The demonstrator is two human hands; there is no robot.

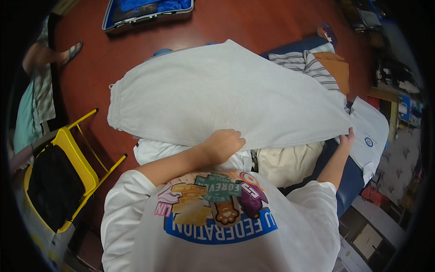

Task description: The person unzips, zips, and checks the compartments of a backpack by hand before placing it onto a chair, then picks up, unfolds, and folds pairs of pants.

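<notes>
A pair of light grey sweatpants [204,95] lies stretched out sideways before me, one leg laid over the other. Its gathered waistband [116,105] is at the left and the narrow leg end at the right. My left hand [225,146] is closed in a fist on the near edge, about midway along. At the right, my right hand [348,137] pinches the near corner of the leg end. Beneath the sweatpants' near edge, a white garment [161,153] and a cream cloth [290,165] show partly.
Striped clothing [303,65], a brown cloth [334,72] and a white shirt [369,136] lie on a dark blue surface [349,186]. An open suitcase [147,20] stands on the red floor. At left are a yellow-framed chair [84,163] and another person's leg [43,59].
</notes>
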